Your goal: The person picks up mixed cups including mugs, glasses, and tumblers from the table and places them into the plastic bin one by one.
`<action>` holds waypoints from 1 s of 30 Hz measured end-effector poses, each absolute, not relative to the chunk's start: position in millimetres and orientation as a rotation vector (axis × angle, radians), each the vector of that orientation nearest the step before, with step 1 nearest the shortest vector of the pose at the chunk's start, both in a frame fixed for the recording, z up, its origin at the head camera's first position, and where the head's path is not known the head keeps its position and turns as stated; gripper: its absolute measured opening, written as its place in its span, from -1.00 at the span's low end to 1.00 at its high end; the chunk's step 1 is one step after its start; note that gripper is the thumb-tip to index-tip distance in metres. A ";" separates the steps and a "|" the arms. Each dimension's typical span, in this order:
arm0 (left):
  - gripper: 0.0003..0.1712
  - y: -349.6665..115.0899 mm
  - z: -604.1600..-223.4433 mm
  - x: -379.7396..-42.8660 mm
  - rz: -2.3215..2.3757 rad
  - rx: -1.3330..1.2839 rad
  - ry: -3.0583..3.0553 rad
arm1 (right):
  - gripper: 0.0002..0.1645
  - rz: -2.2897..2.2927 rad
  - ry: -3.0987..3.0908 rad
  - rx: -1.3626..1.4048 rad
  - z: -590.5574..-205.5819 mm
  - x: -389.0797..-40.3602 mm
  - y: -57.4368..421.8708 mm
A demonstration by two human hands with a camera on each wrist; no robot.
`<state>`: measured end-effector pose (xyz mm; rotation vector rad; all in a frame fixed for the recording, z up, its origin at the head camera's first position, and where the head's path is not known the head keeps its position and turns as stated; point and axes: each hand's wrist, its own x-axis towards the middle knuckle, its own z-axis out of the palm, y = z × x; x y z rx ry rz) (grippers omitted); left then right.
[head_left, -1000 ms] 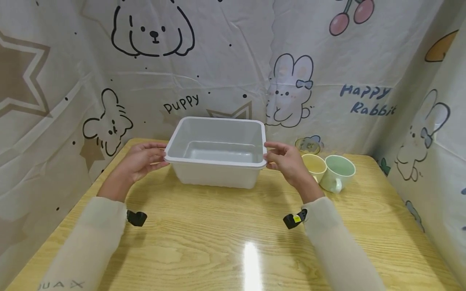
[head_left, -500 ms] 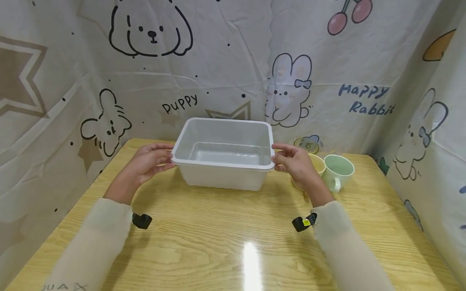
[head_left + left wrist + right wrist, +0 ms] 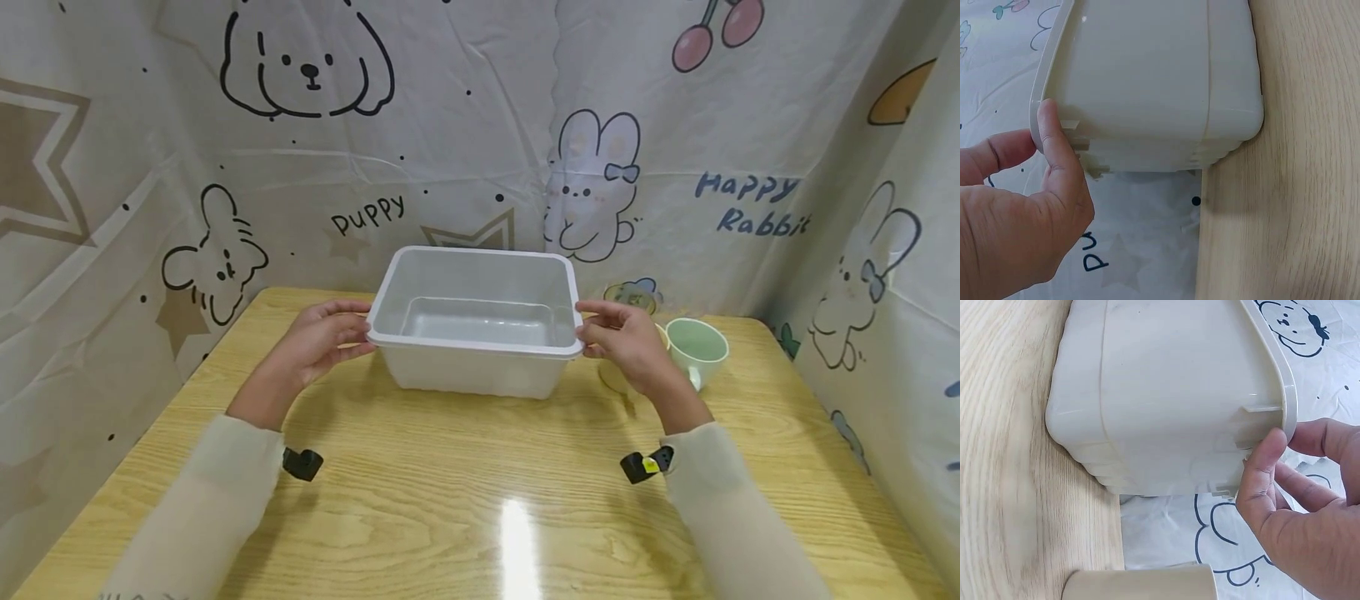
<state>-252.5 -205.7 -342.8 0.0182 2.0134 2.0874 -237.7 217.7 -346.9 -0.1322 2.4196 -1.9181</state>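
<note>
A white plastic bin (image 3: pixel 480 371) stands upright near the back of the wooden table, its inside bare. My left hand (image 3: pixel 326 342) pinches the rim at its left end; in the left wrist view, thumb and fingers (image 3: pixel 1060 147) close over the lip. At the right end my right hand (image 3: pixel 626 342) pinches the rim in the same way, as the right wrist view shows with the bin's end wall (image 3: pixel 1172 400). Behind the right hand a yellow cup (image 3: pixel 615 377) is mostly hidden. Right of it stands a light green mug (image 3: pixel 697 346), its handle partly covered by the wrist.
The wooden table (image 3: pixel 420 492) reaches back to a hanging cloth (image 3: pixel 465 125) printed with cartoon animals, which also encloses both sides. In the right wrist view the yellow cup (image 3: pixel 1141 584) lies close beside the bin's end.
Both hands have slid the bin to the right along the table, and it now sits nearer the cups. The right hand and forearm cover more of the yellow cup.
</note>
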 end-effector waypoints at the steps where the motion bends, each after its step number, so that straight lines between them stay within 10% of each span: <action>1: -0.54 -204.7 -343.2 -252.3 2.092 0.023 2.008 | -0.42 -1.915 2.422 -0.133 -346.9 -237.1 218.9; 30: -0.54 -179.4 -347.3 -236.2 2.120 0.018 1.928 | -0.42 -1.795 2.510 -0.199 -342.1 -214.0 249.5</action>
